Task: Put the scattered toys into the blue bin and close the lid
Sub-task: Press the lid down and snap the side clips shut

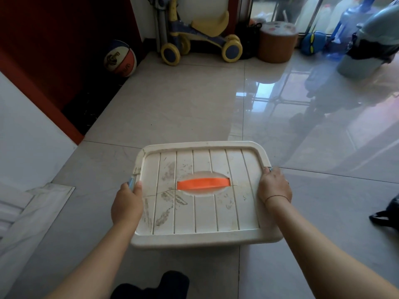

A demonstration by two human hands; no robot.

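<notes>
Lid point(226, 212) sits flat on the tiled floor point(194, 104), bin hidden beneath, orange handle point(203, 183) centred. Left hand point(127, 203) grips the left edge beside a blue clip point(130, 182); right hand point(274, 186) curls over the right edge. Hands well apart, both clamped on the lid

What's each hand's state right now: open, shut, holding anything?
Left hand: grips the white lid at its left edge, thumb on top beside the blue latch.
Right hand: grips the lid's right edge.
</notes>
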